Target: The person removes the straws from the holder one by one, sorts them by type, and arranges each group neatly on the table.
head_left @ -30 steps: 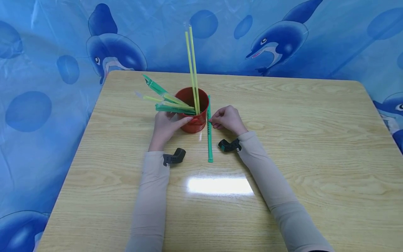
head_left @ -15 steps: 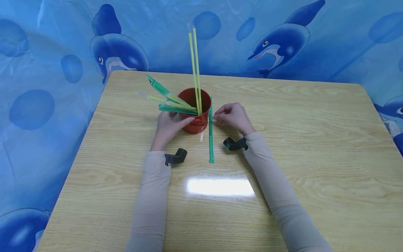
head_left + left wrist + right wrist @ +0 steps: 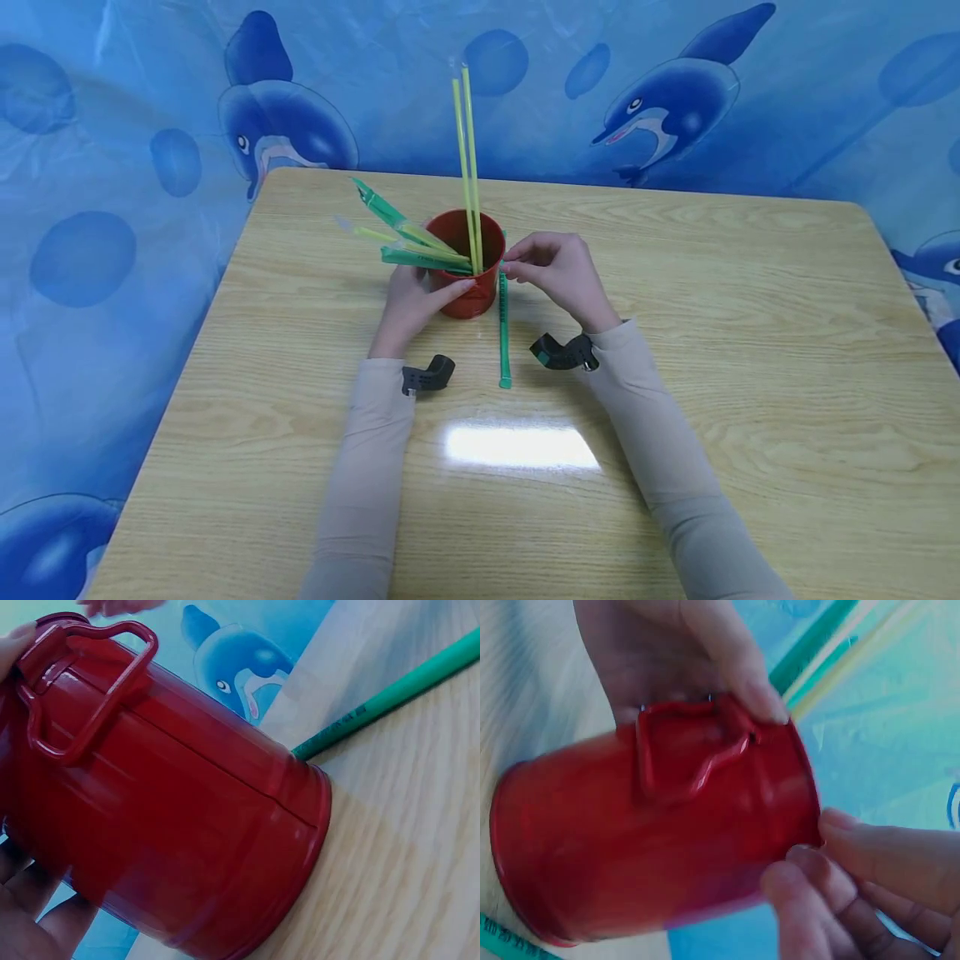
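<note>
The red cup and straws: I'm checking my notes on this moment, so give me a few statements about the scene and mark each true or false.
1. The left hand grips the red cup. True.
2. The red cup lies tipped over on the table. False: it stands upright.
3. A green straw lies flat on the table beside the cup. True.
4. The right hand rests far from the cup, at the table's edge. False: its fingertips are at the cup's rim.
5. Two yellow straws stand tall in the cup. True.
</note>
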`<state>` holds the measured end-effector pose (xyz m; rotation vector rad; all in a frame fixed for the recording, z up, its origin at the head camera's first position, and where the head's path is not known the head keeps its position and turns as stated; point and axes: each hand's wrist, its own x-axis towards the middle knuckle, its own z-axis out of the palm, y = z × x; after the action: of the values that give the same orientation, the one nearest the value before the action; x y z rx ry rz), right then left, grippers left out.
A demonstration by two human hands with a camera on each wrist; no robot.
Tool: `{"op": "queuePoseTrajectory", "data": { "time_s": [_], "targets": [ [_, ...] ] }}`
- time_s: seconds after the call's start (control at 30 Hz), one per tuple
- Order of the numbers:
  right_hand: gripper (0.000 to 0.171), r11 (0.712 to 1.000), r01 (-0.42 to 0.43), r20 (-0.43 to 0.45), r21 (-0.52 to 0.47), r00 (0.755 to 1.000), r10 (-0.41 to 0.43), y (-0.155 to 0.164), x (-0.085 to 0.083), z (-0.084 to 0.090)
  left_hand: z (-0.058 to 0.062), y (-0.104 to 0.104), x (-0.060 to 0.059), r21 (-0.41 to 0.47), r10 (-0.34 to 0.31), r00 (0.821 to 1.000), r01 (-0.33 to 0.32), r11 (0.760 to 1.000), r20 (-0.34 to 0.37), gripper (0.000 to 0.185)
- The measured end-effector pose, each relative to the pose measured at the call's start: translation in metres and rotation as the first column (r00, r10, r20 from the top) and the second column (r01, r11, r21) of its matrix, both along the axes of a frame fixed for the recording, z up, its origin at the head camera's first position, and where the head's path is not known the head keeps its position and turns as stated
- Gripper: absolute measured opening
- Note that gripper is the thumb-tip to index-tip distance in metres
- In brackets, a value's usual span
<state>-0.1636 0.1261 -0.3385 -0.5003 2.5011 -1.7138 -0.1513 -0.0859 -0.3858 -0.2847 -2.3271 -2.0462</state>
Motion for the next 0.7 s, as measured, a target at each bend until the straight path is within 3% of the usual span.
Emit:
{"op": "queuePoseTrajectory", "data": {
  "time_s": [0.13,0.37,0.7],
  "targets": [
    [0.015,1.0,-0.02,-0.08,-0.016,0.997,0.019,-0.007,0.008,0.011,0.003,0.001,0.002,0.015,0.002,1.0,-0.002,1.0,0.026,0.075],
    [0.015,0.99,-0.14,-0.202,-0.036,0.971,0.13,-0.029,0.018,0.021,0.003,0.0,0.005,-0.013,0.004,1.0,-0.004,1.0,0.025,0.073],
    [0.018,0.99,-0.137,-0.291,-0.034,0.949,0.121,-0.056,0.012,0.016,0.001,-0.002,0.004,-0.035,0.009,0.999,-0.008,0.999,0.037,0.065]
  ]
}}
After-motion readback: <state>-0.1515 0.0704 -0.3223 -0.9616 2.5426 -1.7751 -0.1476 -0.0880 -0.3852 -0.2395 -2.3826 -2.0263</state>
